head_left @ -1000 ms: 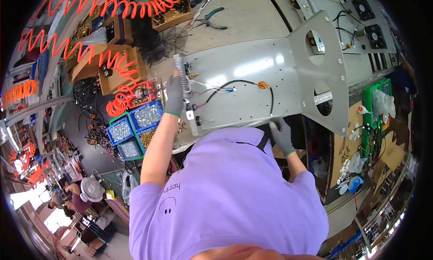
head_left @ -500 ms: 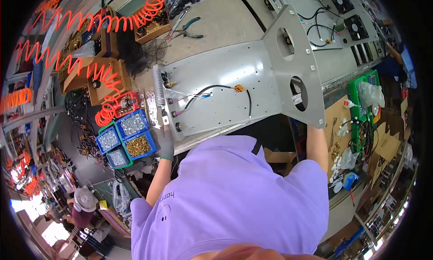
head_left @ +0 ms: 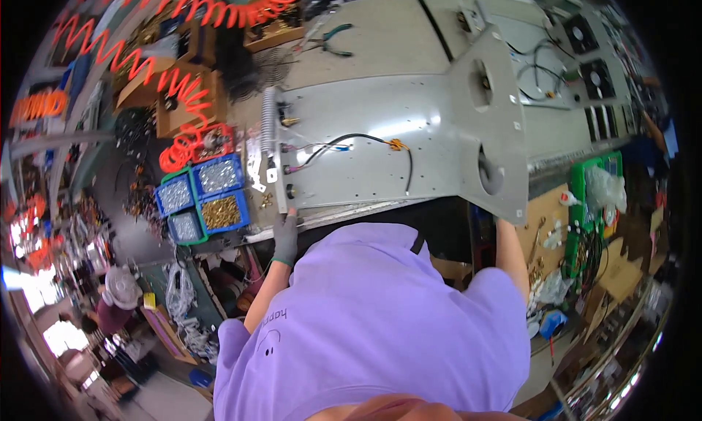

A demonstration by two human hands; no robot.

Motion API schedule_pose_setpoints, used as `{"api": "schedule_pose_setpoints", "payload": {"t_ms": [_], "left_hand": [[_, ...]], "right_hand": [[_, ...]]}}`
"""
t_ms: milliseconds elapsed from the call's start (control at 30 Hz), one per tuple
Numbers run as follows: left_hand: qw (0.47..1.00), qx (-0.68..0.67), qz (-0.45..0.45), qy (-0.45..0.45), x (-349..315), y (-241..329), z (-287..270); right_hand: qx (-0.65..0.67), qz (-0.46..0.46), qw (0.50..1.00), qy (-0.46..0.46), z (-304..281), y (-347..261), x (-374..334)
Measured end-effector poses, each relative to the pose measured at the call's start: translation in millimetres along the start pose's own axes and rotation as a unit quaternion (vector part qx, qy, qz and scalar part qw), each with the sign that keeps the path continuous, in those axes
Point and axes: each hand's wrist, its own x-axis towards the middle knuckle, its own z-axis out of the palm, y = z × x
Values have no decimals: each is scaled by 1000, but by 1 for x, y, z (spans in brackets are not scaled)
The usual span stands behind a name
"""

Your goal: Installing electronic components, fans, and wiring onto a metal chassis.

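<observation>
A grey sheet-metal chassis [head_left: 365,176] lies on the workbench, with an upright end plate [head_left: 504,121] at its right that has two large round holes. On its floor runs a black cable [head_left: 358,137] with an orange-wound ring [head_left: 395,145]. Along its left end plate stands a coiled spring-like metal hose [head_left: 268,121], with a brass fitting [head_left: 290,121] nearby. My left hand [head_left: 285,240], in a grey glove, grips the chassis's near left corner. My right forearm [head_left: 512,253] reaches up behind the end plate's near corner, which hides the hand and its fingers.
Blue bins [head_left: 221,210] of brass and silver fasteners sit to the left. Red coiled air hoses [head_left: 183,85] hang above cardboard boxes [head_left: 183,110]. Green-handled pliers [head_left: 338,41] lie at the back. Another unit with black fans [head_left: 596,79] stands far right, beyond a green tray [head_left: 578,183].
My left hand has moved right, from beside the chassis's left end to its near corner. The chassis has shifted and turned slightly; the head view has also moved.
</observation>
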Motion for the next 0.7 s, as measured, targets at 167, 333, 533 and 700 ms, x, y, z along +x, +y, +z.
{"api": "schedule_pose_setpoints", "payload": {"t_ms": [167, 333, 533, 700], "left_hand": [[998, 48, 21, -20, 13, -6, 8], [999, -21, -13, -27, 5, 11, 12], [990, -123, -18, -64, 10, 26, -6], [994, -22, 45, -102, 57, 46, -17]], "right_hand": [[210, 202, 956, -28, 14, -22, -72], [351, 171, 920, 15, -32, -61, -57], [575, 157, 798, 91, -61, -113, -62], [531, 250, 802, 108, -67, -162, -123]]}}
